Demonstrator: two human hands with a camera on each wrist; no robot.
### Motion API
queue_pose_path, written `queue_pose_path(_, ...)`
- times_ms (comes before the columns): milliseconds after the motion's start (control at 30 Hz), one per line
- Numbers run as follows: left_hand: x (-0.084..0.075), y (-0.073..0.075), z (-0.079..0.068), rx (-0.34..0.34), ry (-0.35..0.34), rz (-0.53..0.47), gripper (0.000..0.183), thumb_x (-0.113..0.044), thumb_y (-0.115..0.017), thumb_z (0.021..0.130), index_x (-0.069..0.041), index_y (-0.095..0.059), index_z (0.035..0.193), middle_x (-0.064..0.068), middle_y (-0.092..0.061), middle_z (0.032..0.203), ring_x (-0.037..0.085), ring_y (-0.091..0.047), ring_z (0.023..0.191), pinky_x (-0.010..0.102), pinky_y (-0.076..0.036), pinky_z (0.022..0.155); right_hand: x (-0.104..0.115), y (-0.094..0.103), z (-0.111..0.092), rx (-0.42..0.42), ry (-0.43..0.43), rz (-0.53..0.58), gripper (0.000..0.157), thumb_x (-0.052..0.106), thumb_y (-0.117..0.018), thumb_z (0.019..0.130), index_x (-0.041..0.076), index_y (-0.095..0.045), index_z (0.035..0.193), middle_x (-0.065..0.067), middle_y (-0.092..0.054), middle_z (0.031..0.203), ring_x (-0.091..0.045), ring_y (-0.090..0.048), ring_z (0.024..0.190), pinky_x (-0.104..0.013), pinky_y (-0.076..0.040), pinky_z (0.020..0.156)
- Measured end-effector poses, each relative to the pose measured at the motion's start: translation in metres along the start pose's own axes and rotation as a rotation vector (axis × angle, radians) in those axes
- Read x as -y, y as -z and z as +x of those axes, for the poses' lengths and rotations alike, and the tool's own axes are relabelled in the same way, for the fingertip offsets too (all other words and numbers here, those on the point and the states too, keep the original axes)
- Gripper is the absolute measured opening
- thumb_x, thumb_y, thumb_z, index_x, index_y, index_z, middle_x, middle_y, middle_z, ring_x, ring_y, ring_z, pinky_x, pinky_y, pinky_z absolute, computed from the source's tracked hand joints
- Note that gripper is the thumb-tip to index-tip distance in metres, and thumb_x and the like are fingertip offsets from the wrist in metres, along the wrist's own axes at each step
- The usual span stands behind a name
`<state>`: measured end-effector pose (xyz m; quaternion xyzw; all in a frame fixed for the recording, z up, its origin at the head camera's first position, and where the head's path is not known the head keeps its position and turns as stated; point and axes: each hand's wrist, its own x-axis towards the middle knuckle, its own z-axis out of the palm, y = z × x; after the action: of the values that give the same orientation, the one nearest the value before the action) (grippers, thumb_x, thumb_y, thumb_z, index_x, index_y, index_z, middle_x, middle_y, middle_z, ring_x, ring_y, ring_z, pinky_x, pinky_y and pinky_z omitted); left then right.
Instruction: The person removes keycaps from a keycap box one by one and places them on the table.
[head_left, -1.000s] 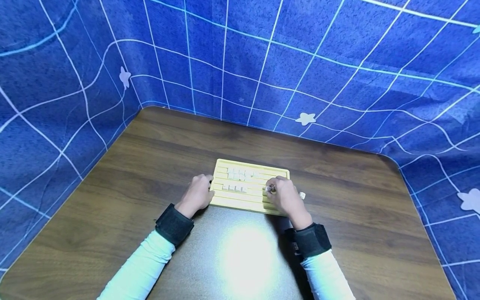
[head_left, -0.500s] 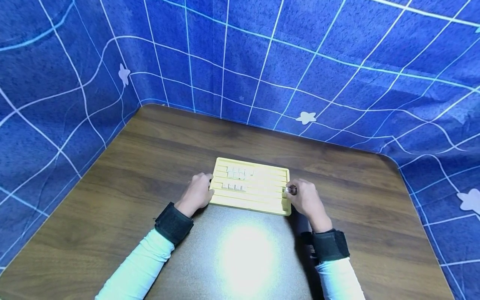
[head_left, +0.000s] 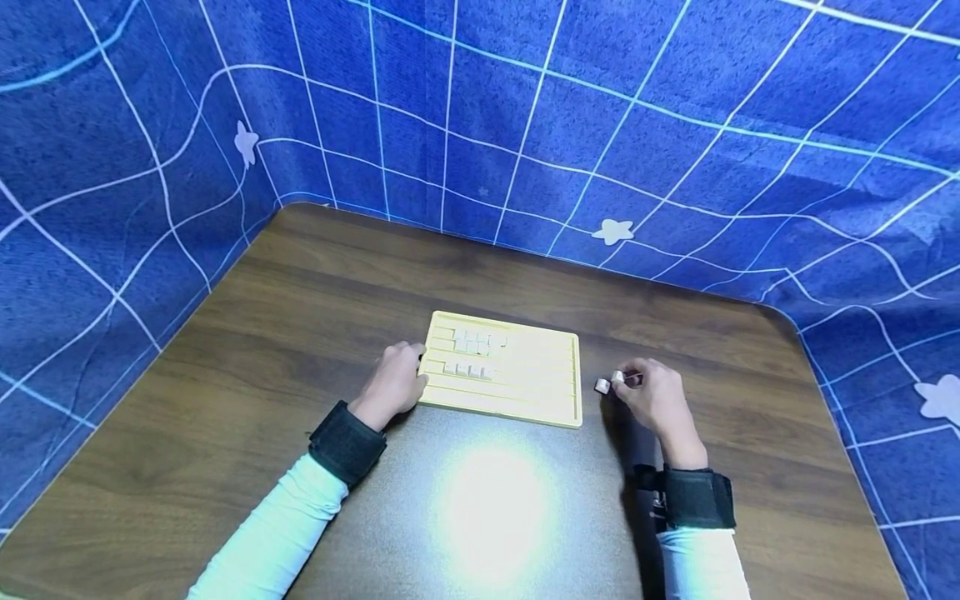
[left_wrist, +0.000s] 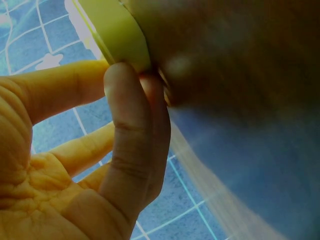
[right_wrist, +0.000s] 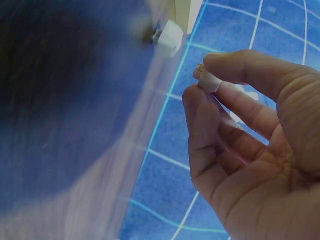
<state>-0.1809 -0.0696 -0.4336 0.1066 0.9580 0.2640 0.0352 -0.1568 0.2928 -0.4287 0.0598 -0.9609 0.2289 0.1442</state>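
My left hand (head_left: 393,379) grips the left edge of a yellow ridged tray (head_left: 536,400), thumb on one side and fingers on the other; the left wrist view shows the fingertips on the tray's corner (left_wrist: 125,42). Between thumb and fingertips of my right hand (head_left: 654,400) is a small white keycap (right_wrist: 210,82), with a brownish piece at its end, held just above the table to the right of the tray. Close beside it a second white keycap (head_left: 602,386) rests on the table. Several pale keycaps (head_left: 468,371) sit in rows on the tray's left half.
The dark wooden table (head_left: 360,275) carries the tray near its middle. A blue curtain (head_left: 480,108) with white lines and stars closes off the back and sides. Bright glare lies on the table in front of the tray.
My right hand has moved right, from over the tray's right part to the table beyond its edge, still pinching a keycap. My left hand stays at the tray's edge.
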Motion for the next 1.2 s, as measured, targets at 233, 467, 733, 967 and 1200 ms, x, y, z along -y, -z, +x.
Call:
queue_pose_path(233, 0.000, 0.001, 0.001, 0.008, 0.003, 0.002, 0.043, -0.006, -0.065, 0.082, 0.008, -0.056, 0.121, 0.026, -0.061, 0.107, 0.040, -0.056, 0.101, 0.054, -0.050, 0.087, -0.008, 0.003, -0.003, 0.043, -0.061, -0.012, 0.017, 0.003, -0.067, 0.074, -0.006, -0.068, 0.087, -0.024, -0.069, 0.080, -0.034, -0.063, 0.074, -0.051, -0.050, 0.071)
queue_pose_path(467, 0.001, 0.001, 0.000, 0.000, 0.018, -0.002, 0.041, -0.006, -0.064, 0.081, 0.006, -0.058, 0.120, 0.024, -0.062, 0.099, 0.039, -0.058, 0.095, 0.054, -0.052, 0.082, -0.009, -0.003, -0.002, 0.076, -0.066, -0.021, 0.015, 0.003, -0.067, 0.073, -0.005, -0.068, 0.085, -0.023, -0.068, 0.080, -0.033, -0.062, 0.075, -0.051, -0.051, 0.071)
queue_pose_path(733, 0.001, 0.001, -0.002, 0.007, 0.016, 0.010, 0.041, -0.006, -0.063, 0.081, 0.006, -0.058, 0.120, 0.024, -0.062, 0.098, 0.040, -0.059, 0.093, 0.053, -0.052, 0.080, -0.008, -0.011, -0.004, 0.124, -0.081, -0.036, 0.013, 0.005, -0.067, 0.074, -0.003, -0.067, 0.084, -0.019, -0.067, 0.079, -0.030, -0.060, 0.074, -0.049, -0.050, 0.069)
queue_pose_path(967, 0.000, 0.002, -0.001, 0.016, 0.024, 0.007, 0.042, -0.007, -0.063, 0.083, 0.006, -0.057, 0.122, 0.023, -0.061, 0.100, 0.039, -0.058, 0.095, 0.053, -0.052, 0.082, -0.008, -0.010, -0.003, 0.153, -0.090, -0.048, 0.014, 0.006, -0.068, 0.074, -0.002, -0.068, 0.085, -0.018, -0.066, 0.080, -0.029, -0.059, 0.074, -0.048, -0.050, 0.067)
queue_pose_path(1200, -0.002, 0.001, -0.001, 0.020, 0.020, 0.002, 0.042, -0.006, -0.062, 0.083, 0.006, -0.056, 0.123, 0.024, -0.061, 0.101, 0.040, -0.058, 0.095, 0.053, -0.052, 0.082, -0.007, -0.009, -0.003, 0.176, -0.101, -0.056, 0.014, 0.007, -0.069, 0.074, -0.001, -0.067, 0.085, -0.016, -0.065, 0.078, -0.028, -0.057, 0.072, -0.046, -0.049, 0.065)
